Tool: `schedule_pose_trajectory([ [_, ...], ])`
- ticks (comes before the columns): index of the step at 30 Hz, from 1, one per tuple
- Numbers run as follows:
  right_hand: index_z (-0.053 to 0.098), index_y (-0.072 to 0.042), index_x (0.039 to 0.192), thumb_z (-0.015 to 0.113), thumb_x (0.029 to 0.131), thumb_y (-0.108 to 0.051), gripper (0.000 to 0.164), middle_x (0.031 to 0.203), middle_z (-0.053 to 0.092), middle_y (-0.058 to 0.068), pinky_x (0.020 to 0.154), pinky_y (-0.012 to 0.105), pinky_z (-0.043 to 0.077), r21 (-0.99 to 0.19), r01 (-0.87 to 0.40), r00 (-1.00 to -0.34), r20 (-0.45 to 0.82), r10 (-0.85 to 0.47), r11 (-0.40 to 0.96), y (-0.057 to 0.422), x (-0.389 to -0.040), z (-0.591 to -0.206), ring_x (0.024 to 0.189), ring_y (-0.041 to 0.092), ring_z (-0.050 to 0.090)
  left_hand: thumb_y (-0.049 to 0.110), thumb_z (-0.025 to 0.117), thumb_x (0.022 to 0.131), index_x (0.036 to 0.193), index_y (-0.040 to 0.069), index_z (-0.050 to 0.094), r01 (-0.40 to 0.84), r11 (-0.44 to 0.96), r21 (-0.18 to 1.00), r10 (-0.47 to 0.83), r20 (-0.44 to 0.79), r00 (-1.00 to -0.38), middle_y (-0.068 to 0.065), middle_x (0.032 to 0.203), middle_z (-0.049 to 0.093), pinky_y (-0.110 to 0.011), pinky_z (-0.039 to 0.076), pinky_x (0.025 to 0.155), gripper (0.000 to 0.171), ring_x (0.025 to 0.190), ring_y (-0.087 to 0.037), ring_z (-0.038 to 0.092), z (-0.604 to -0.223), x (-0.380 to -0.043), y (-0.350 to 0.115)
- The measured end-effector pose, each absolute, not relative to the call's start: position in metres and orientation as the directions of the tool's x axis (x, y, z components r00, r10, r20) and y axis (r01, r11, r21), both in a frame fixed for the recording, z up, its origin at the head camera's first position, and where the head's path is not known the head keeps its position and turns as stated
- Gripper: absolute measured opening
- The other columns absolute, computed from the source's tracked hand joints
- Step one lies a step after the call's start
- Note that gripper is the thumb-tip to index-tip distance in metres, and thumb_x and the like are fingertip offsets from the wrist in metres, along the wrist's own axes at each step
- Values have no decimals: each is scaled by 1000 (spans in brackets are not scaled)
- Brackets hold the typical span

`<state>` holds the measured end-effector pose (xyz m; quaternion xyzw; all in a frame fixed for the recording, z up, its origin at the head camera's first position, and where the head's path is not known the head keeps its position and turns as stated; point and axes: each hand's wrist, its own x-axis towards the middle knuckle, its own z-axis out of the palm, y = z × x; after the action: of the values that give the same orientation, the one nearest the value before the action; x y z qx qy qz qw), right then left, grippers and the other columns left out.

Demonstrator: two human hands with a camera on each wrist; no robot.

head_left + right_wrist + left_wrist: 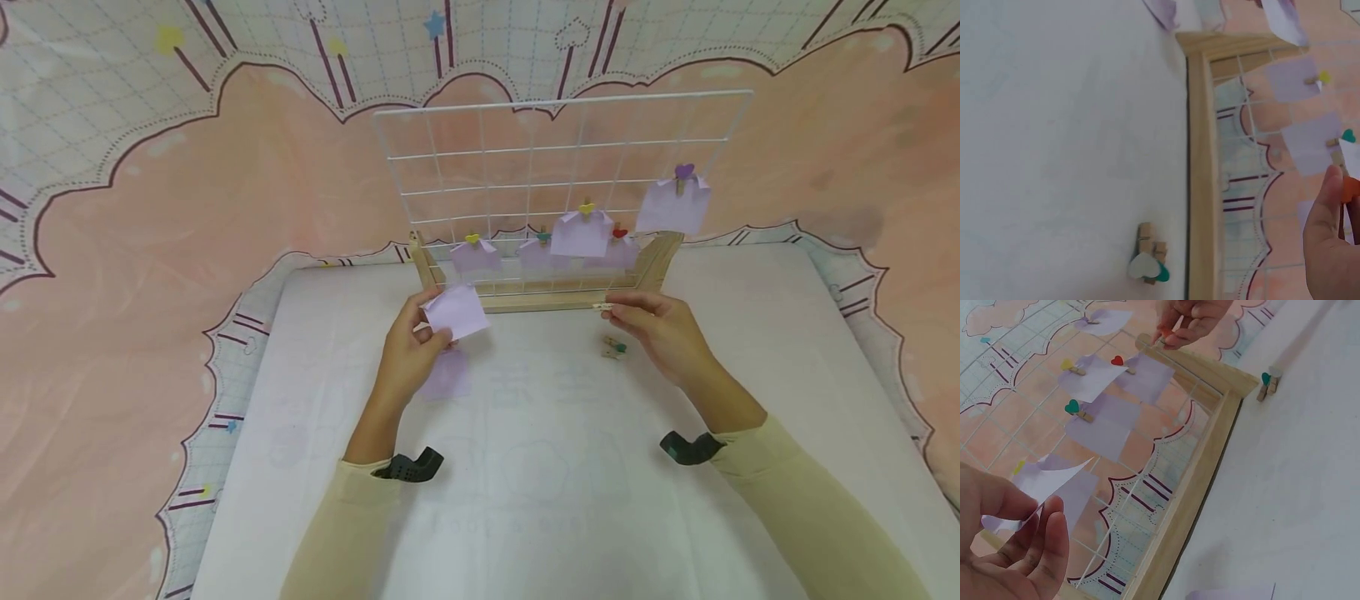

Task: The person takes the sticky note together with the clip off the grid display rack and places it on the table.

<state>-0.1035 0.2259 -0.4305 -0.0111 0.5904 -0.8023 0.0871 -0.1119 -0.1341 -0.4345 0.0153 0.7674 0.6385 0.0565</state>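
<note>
My left hand (405, 354) pinches a pale purple paper note (459, 312) between thumb and fingers, in front of the left end of a white wire grid (530, 175). Between its thumb and fingers my right hand (663, 333) holds a small wooden clothespin (602, 307), near the grid's lower right. An orange heart (1350, 189) on that clothespin shows in the right wrist view. Several purple notes hang on the grid under heart-topped clothespins, among them one with a purple heart (684, 172) and one with a yellow heart (587, 208).
The grid stands in a wooden base (540, 302) at the back of the white tabletop (562, 483). Two loose clothespins (1144, 265), with white and green hearts, lie near the right hand. Another purple note (446, 377) lies below the left hand.
</note>
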Motion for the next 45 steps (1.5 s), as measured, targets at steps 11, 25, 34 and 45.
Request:
schedule_pose_trajectory([
  [11,76,-7,107,67,96,-2,15,102,77,1,93,23,55,-933,269,-959,-238,-150,-238,239,-92,-451,95,11,76,20,55,106,129,13,61,-83,306,949,-38,-74,-996,-14,119,64,-33,56,76,25,99,-27,70,-451,-108,-140],
  [25,63,12,127,69,96,-4,35,104,78,-2,96,27,54,-933,327,-941,-306,-146,-151,249,-83,-468,99,10,75,17,64,100,114,2,72,-108,386,916,-97,-76,-992,-15,109,69,-22,47,74,22,94,-21,60,-463,-104,-147],
  [34,57,17,131,68,97,-5,43,108,74,-7,92,21,56,-949,315,-943,-311,-118,-20,253,-77,-477,98,2,70,9,63,99,119,2,74,-143,413,899,-70,-125,-990,-17,109,70,-24,58,74,24,87,-17,63,-472,-99,-153],
  [45,60,12,131,73,95,-19,48,102,74,-15,87,13,54,-923,310,-935,-339,-99,229,260,-70,-489,97,-5,66,10,67,96,109,4,68,-195,455,869,-65,-187,-980,-14,102,70,-21,53,73,14,91,-21,64,-486,-94,-162],
])
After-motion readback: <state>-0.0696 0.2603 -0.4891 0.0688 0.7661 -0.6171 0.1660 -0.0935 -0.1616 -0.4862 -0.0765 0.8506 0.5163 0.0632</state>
